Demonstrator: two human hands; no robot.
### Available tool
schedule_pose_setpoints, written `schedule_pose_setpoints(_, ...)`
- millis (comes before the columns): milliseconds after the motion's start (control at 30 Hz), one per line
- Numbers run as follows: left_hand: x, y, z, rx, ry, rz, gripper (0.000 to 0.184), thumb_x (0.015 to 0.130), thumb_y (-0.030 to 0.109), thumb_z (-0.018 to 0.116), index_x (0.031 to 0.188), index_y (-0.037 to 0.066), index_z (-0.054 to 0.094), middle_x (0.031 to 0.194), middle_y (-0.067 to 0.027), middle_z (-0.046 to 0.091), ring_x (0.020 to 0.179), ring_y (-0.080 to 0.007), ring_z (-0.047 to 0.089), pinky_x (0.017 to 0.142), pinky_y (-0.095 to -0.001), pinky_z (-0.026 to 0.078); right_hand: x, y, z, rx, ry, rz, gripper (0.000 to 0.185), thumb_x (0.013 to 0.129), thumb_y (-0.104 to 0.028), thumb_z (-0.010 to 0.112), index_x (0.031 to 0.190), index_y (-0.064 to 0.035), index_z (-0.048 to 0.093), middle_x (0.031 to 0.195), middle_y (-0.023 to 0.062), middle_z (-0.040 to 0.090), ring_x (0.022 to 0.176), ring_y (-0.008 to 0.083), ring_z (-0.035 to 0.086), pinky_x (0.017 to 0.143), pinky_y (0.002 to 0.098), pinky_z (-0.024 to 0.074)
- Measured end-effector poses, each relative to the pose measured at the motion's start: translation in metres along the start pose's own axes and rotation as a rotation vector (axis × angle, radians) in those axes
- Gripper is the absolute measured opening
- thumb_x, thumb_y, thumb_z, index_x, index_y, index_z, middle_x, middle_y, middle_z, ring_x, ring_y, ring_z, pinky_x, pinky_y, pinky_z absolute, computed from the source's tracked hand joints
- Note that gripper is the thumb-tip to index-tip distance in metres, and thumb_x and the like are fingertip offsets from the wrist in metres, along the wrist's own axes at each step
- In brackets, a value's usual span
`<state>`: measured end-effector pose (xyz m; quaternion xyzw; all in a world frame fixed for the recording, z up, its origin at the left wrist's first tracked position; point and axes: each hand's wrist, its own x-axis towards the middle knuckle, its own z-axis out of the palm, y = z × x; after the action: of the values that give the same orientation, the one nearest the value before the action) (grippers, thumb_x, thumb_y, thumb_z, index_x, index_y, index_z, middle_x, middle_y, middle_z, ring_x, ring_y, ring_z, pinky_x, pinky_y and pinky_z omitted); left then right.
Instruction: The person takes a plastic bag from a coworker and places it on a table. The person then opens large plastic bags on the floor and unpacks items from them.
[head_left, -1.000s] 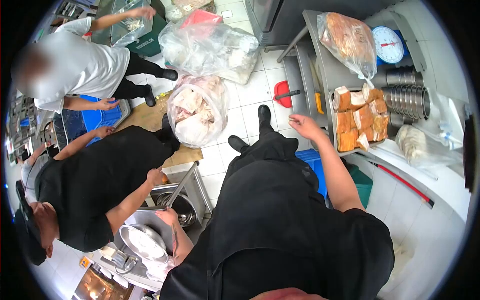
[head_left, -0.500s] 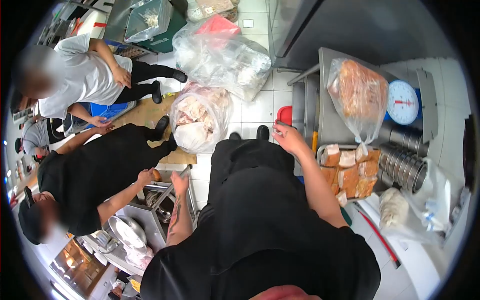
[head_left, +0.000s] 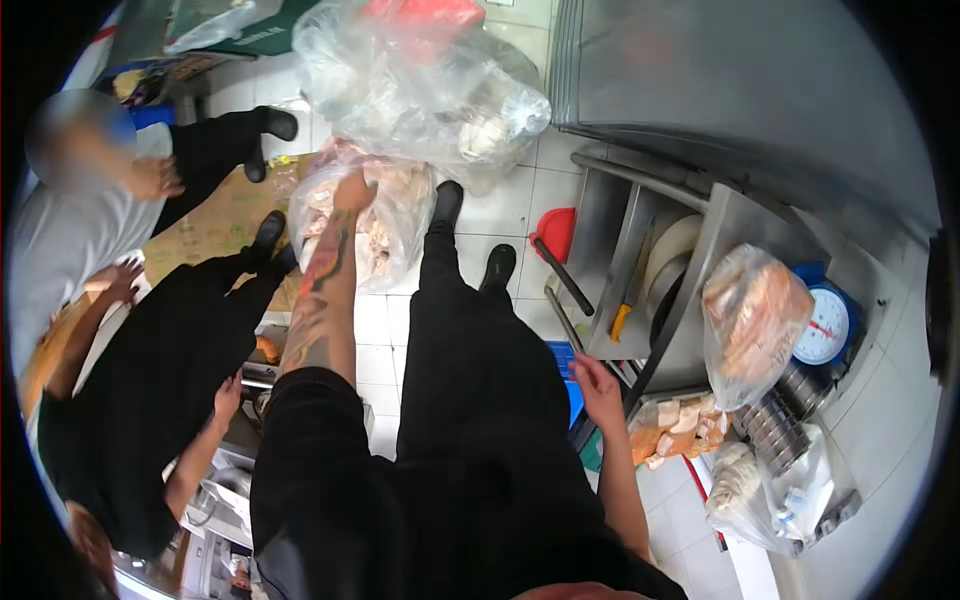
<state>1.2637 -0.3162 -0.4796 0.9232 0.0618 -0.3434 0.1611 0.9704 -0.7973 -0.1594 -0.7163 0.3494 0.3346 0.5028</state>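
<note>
My left hand (head_left: 354, 191) reaches forward, over or at a see-through plastic bag of pale meat-like pieces (head_left: 378, 243) on the floor. Its fingers point away and are mostly hidden, so I cannot tell whether they grip anything. My right hand (head_left: 597, 390) hangs low on the right, nothing in it, with loosely bent fingers apart. Nearest to it are a blue bin (head_left: 566, 375) and a steel shelf unit (head_left: 665, 335). Behind the meat bag lies a larger plastic bag (head_left: 430, 100) with something red on top.
On the steel unit lie a bagged brownish block (head_left: 755, 325) and a dial scale (head_left: 824, 325). A yellow-handled knife (head_left: 632, 285) and a red dustpan-like object (head_left: 556, 236) are nearby. Browned blocks (head_left: 680, 428) sit lower right. Two people stand at left, one in black (head_left: 130, 400).
My left arm has stretched forward to the bag of pieces. My right hand has dropped back toward my side. The view has shifted, and my feet stand apart in a stride.
</note>
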Motion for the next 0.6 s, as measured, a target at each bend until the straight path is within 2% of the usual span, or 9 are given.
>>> schedule_pose_setpoints(200, 0.244, -0.005, 0.029, 0.08, 0.502, 0.067, 0.084, 0.083, 0.046, 0.064, 0.144, -0.002, 0.032, 0.142, -0.0249, 0.044, 0.131, -0.0403, 0.042, 0.106, -0.0465, 0.038, 0.023, 0.022, 0.043, 0.077, 0.041, 0.185, 0.031, 0.097, -0.016, 0.056, 0.125, -0.0031, 0.059, 0.11, 0.0101, 0.068, 0.095, 0.0134, 0.064, 0.085, 0.0272, 0.0507)
schedule_pose_setpoints(300, 0.23, 0.053, -0.013, 0.12, 0.363, -0.208, 0.091, 0.08, 0.047, 0.067, 0.144, -0.003, 0.028, 0.143, -0.0225, 0.044, 0.134, -0.039, 0.04, 0.105, -0.05, 0.037, 0.055, 0.012, 0.07, 0.036, 0.036, 0.245, 0.031, 0.095, -0.017, 0.059, 0.124, -0.0054, 0.06, 0.112, 0.0107, 0.068, 0.095, 0.0153, 0.065, 0.084, 0.0281, 0.0511)
schedule_pose_setpoints(333, 0.233, 0.06, -0.02, 0.105, 0.098, -0.334, 0.082, 0.078, 0.05, 0.068, 0.137, 0.0, 0.043, 0.135, -0.0204, 0.053, 0.128, -0.0373, 0.048, 0.101, -0.0549, 0.039, 0.071, 0.003, 0.079, -0.065, 0.022, 0.168, 0.031, 0.095, -0.018, 0.059, 0.124, -0.0057, 0.061, 0.112, 0.0107, 0.068, 0.096, 0.0165, 0.065, 0.085, 0.029, 0.0509)
schedule_pose_setpoints(400, 0.27, 0.014, 0.046, 0.114, -0.102, -0.079, 0.055, 0.083, 0.038, 0.062, 0.122, 0.0, 0.059, 0.117, -0.0231, 0.063, 0.11, -0.0389, 0.06, 0.092, -0.0443, 0.048, 0.11, -0.011, 0.099, -0.19, -0.024, 0.062, 0.032, 0.095, -0.021, 0.059, 0.123, -0.0062, 0.061, 0.112, 0.0106, 0.068, 0.1, 0.019, 0.065, 0.087, 0.0309, 0.0502)
schedule_pose_setpoints(433, 0.298, -0.023, 0.121, 0.109, -0.062, 0.15, 0.048, 0.084, 0.042, 0.061, 0.114, 0.005, 0.065, 0.112, -0.0192, 0.066, 0.105, -0.0334, 0.064, 0.087, -0.0515, 0.048, 0.135, -0.018, 0.111, -0.213, -0.054, 0.032, 0.032, 0.095, -0.023, 0.06, 0.123, -0.0065, 0.062, 0.112, 0.0106, 0.068, 0.102, 0.0203, 0.064, 0.089, 0.0319, 0.0496)
schedule_pose_setpoints(467, 0.244, 0.029, 0.11, -0.015, -0.172, 0.204, 0.038, 0.086, 0.03, 0.057, 0.113, 0.004, 0.064, 0.109, -0.0187, 0.066, 0.102, -0.0334, 0.064, 0.087, -0.0471, 0.049, 0.164, -0.015, 0.125, -0.102, -0.095, 0.028, 0.038, 0.095, -0.03, 0.058, 0.127, -0.008, 0.059, 0.115, 0.0116, 0.066, 0.103, 0.0224, 0.064, 0.09, 0.034, 0.0491)
schedule_pose_setpoints(533, 0.141, 0.088, 0.135, 0.134, 0.201, 0.926, 0.03, 0.09, 0.017, 0.045, 0.106, 0.006, 0.069, 0.101, -0.0156, 0.066, 0.097, -0.0314, 0.062, 0.088, -0.0402, 0.047, 0.225, -0.029, 0.15, 0.273, -0.133, 0.175, 0.053, 0.095, -0.043, 0.056, 0.136, -0.0105, 0.051, 0.12, 0.0143, 0.064, 0.105, 0.0272, 0.063, 0.092, 0.0384, 0.0485)
schedule_pose_setpoints(567, 0.075, 0.146, 0.097, -0.33, -0.354, 0.548, 0.031, 0.091, 0.021, 0.046, 0.108, 0.004, 0.068, 0.101, -0.0154, 0.066, 0.1, -0.0301, 0.06, 0.091, -0.041, 0.044, 0.253, -0.045, 0.157, 0.533, -0.137, 0.334, 0.061, 0.094, -0.05, 0.054, 0.141, -0.0115, 0.046, 0.123, 0.016, 0.062, 0.106, 0.0299, 0.062, 0.093, 0.0409, 0.0483)
schedule_pose_setpoints(600, 0.006, 0.183, 0.06, -0.711, -0.452, 0.383, 0.033, 0.092, 0.026, 0.049, 0.106, 0.003, 0.067, 0.1, -0.0145, 0.066, 0.097, -0.0302, 0.06, 0.092, -0.0411, 0.044, 0.279, -0.06, 0.158, 0.784, -0.194, 0.416, 0.066, 0.094, -0.054, 0.052, 0.142, -0.0105, 0.042, 0.124, 0.0176, 0.06, 0.107, 0.032, 0.061, 0.093, 0.0435, 0.0482)
